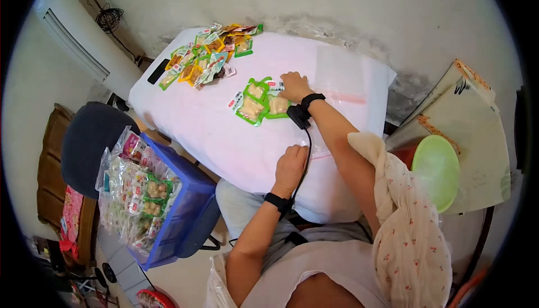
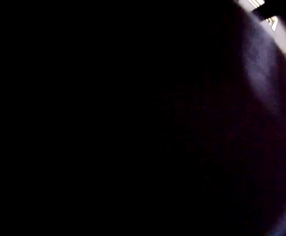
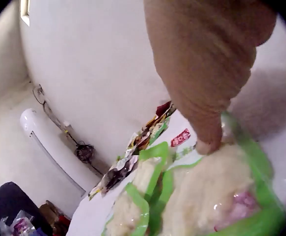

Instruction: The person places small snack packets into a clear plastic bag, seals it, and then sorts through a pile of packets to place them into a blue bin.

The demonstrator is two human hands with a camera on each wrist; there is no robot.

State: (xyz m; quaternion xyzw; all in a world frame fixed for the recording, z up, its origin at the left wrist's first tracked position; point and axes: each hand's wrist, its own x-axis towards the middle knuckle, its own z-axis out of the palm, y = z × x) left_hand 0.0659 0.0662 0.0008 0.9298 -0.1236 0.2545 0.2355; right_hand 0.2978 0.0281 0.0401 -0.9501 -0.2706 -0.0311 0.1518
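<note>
Three green-edged clear food packets lie grouped on the white-covered table, pale food inside: an upper packet, a lower left packet and a right packet. My right hand is over the label end of the right packet. In the right wrist view its thumb touches that packet's top edge; the other fingers are mostly hidden there. My left hand rests near the table's front edge, fingers loosely bent, beside a clear plastic sheet or bag. The left wrist view is almost wholly dark.
A heap of mixed food packets lies at the back left beside a black phone. Clear bags with red edging lie at the right. A blue crate full of packets stands left, and a green basin right.
</note>
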